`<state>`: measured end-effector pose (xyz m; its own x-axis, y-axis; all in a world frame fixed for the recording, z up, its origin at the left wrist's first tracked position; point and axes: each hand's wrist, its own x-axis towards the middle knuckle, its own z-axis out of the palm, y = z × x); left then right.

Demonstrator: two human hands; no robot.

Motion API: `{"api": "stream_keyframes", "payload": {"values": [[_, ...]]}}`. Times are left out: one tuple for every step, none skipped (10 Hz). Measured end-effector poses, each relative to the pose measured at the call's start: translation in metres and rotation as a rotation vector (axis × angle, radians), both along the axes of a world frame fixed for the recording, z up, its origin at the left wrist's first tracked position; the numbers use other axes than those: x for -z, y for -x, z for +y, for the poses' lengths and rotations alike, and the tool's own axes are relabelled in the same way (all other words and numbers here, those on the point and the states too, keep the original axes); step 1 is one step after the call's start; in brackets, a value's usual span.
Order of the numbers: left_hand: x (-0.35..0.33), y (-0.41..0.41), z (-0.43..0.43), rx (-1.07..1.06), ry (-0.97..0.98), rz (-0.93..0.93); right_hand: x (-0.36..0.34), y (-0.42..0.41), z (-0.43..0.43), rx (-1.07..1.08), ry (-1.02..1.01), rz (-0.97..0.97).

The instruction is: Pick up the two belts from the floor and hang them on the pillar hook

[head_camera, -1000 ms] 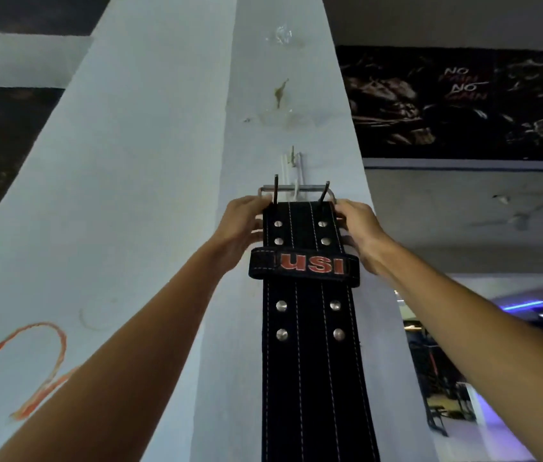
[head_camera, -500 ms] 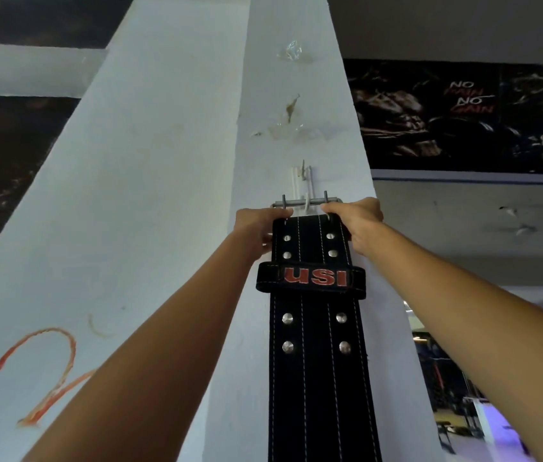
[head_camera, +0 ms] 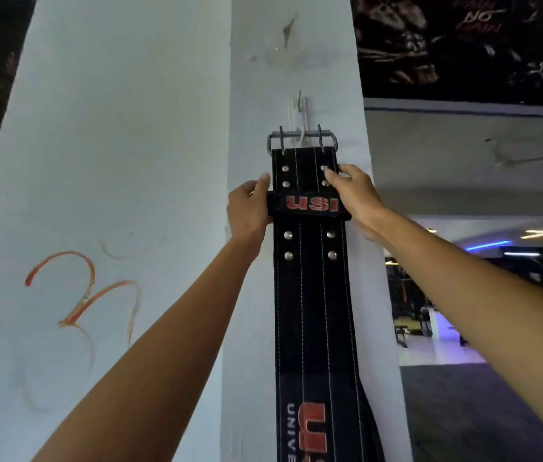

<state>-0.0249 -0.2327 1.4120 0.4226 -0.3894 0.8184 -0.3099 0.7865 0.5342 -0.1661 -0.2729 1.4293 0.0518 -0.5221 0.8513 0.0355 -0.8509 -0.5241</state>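
A wide black belt (head_camera: 310,295) with red "USI" lettering hangs down the front face of the white pillar (head_camera: 253,78). Its metal buckle (head_camera: 302,136) sits over the small white hook (head_camera: 301,108). My left hand (head_camera: 248,208) grips the belt's left edge at the keeper loop. On the other side, my right hand (head_camera: 353,191) pinches the right edge just below the buckle, thumb on the front near a rivet. A dark strip (head_camera: 370,428) shows behind the belt's lower right; I cannot tell whether it is a second belt.
The pillar's broad left face (head_camera: 96,161) carries an orange scrawl (head_camera: 83,295). A dark poster (head_camera: 463,45) hangs on the wall to the right. Beyond the pillar on the right lies a dim gym floor (head_camera: 463,395) with equipment and blue lights.
The buckle has settled onto the hook. Both hands have slid down from the buckle to the belt's edges by the keeper loop. The camera has tilted downward.
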Motion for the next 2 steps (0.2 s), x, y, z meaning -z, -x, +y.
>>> {"api": "stream_keyframes", "payload": {"values": [[0.043,0.008,0.013,0.038,-0.063,-0.015,0.042,0.009,0.024,0.063,-0.004,0.056],[0.084,0.021,0.032,-0.131,-0.183,-0.076,0.09,0.015,0.044,0.161,-0.036,0.123]]}}
